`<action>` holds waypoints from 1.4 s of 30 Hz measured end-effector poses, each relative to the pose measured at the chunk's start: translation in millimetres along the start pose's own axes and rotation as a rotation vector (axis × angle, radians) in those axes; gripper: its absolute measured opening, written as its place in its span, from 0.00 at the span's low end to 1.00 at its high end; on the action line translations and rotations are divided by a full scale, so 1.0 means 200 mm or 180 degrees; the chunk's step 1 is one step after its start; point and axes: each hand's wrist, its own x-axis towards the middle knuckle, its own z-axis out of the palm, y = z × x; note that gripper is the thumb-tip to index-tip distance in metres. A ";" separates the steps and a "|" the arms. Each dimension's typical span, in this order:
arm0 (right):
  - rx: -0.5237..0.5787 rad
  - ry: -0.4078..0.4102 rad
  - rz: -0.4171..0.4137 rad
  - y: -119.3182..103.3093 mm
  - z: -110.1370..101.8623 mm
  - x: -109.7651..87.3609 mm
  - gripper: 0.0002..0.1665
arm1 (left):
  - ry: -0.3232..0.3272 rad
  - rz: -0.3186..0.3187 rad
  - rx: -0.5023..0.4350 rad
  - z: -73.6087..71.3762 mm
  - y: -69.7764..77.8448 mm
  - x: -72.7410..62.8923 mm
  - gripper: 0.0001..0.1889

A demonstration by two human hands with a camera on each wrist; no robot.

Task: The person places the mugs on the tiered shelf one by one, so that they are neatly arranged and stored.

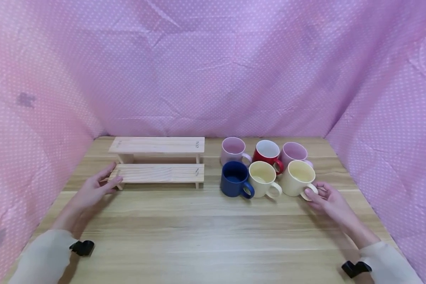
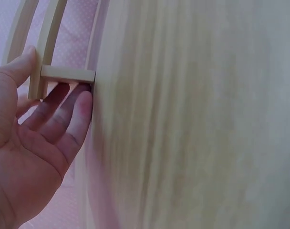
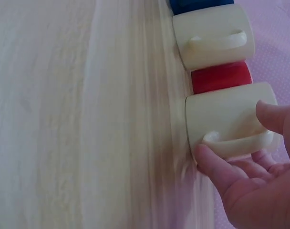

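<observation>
Tabletop (image 1: 198,225) held front shelf (image 1: 159,173) at eleven o'clock, rightmost mug (image 1: 294,180) at one.
Left hand (image 1: 91,192) pinched shelf; right hand (image 1: 331,203) gripped handle (image 3: 243,145), seemingly safest on stiff, breakable mug.

From above and behind the left fingers (image 2: 79,117) and right fingers (image 3: 214,167), the head camera looks forward and down over the tabletop (image 1: 184,236), farthest off. Each wrist camera, turned sideways, faces its own fingers from close by; the left shares the low stand (image 2: 67,73) there with the head view, the right the cream mug (image 3: 226,112).
</observation>
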 end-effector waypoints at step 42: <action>0.1180 -0.0225 -0.0203 -0.01 0.01 -0.04 0.13 | -0.0220 -0.0428 -0.0223 -0.07 0.00 -0.03 0.42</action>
